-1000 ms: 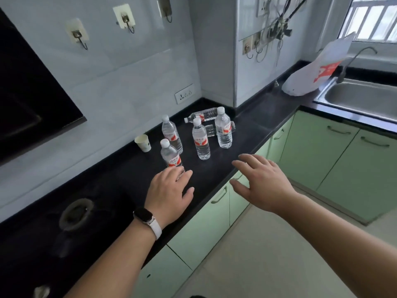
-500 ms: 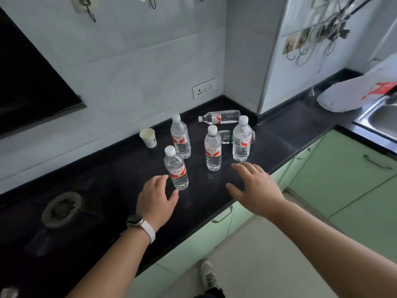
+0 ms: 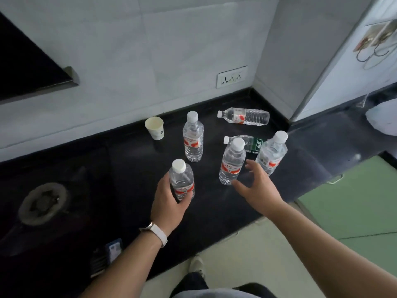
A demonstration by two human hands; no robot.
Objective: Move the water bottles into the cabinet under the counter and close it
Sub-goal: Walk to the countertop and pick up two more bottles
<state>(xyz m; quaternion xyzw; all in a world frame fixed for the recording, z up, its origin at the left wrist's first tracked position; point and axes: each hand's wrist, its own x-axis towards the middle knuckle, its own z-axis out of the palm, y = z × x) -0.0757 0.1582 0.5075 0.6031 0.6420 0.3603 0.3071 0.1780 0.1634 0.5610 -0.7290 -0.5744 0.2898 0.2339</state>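
Several clear water bottles with white caps and red labels stand on the black counter (image 3: 133, 168). My left hand (image 3: 168, 203) is wrapped around the nearest bottle (image 3: 182, 181), which stands upright. My right hand (image 3: 256, 188) is spread just right of the middle bottle (image 3: 232, 162), fingers apart and holding nothing. Two more upright bottles: the back bottle (image 3: 193, 139) and the right bottle (image 3: 271, 153). A bottle lying on its side (image 3: 243, 116) rests near the wall corner. A green-labelled bottle (image 3: 250, 143) lies behind the middle one. A green cabinet door (image 3: 354, 203) under the counter is shut.
A white paper cup (image 3: 154, 128) stands near the wall behind the bottles. A gas burner (image 3: 43, 203) sits in the counter at the left. A wall socket (image 3: 231, 77) is above the counter. A white bag (image 3: 384, 119) lies at the far right. The floor is below.
My left hand has moved forward and closed around the nearest bottle. My right hand has reached closer to the middle bottle. The camera has tilted down toward the counter.
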